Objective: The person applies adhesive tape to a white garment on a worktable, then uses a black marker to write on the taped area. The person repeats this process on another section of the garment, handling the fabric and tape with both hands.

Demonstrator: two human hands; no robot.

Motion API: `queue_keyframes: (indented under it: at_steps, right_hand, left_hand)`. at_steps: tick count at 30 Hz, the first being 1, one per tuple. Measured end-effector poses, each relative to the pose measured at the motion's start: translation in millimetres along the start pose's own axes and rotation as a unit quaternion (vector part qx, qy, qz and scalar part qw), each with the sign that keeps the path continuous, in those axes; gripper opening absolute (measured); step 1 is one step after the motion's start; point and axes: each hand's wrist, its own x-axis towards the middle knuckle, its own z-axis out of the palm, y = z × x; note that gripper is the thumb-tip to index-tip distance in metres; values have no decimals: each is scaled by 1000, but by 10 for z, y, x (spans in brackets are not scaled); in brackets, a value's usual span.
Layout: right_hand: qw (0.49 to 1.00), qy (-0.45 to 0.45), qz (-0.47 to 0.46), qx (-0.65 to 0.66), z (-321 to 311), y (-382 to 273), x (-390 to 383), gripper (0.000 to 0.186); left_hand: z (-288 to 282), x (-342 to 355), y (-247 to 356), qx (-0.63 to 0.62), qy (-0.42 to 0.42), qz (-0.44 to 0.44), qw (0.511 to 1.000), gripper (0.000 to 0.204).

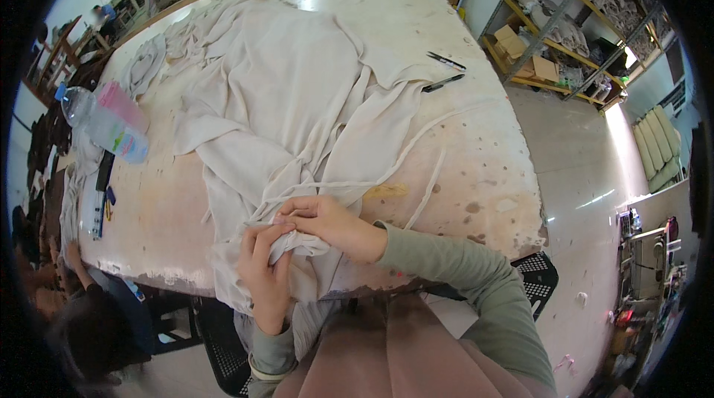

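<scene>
**Cream fabric pinched at the near edge of a worktable**

Cream-coloured cotton fabric [275, 93], loosely crumpled with long narrow strips trailing off it, covers the middle of the worn, pale, stained worktable [476, 145] and hangs over its near edge. Left hand [264, 272] is closed, gripping a fold of the fabric at that edge. Right hand [331, 223] is closed too, its fingertips [286, 214] pinching the same fold just beside the left. A clear plastic water bottle [100, 124] lies near the left edge. Two black pens [445, 71] rest near the right edge, just beyond the fabric.
</scene>
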Motion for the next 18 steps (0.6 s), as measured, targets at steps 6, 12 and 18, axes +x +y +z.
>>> queue_keyframes:
  at_steps: [6, 12, 18]
  right_hand:
    - [984, 19, -102, -142, 135, -114, -97, 49]
    - [833, -7, -198, -517, 32, -429, -145, 57]
    - [813, -13, -250, -526, 42, -363, -68, 48]
  left_hand:
    - [96, -14, -34, 37, 63, -59, 996, 31]
    - [-83, 39, -161, -79, -5, -153, 985, 13]
    - [-146, -33, -209, -664, -70, -367, 648, 27]
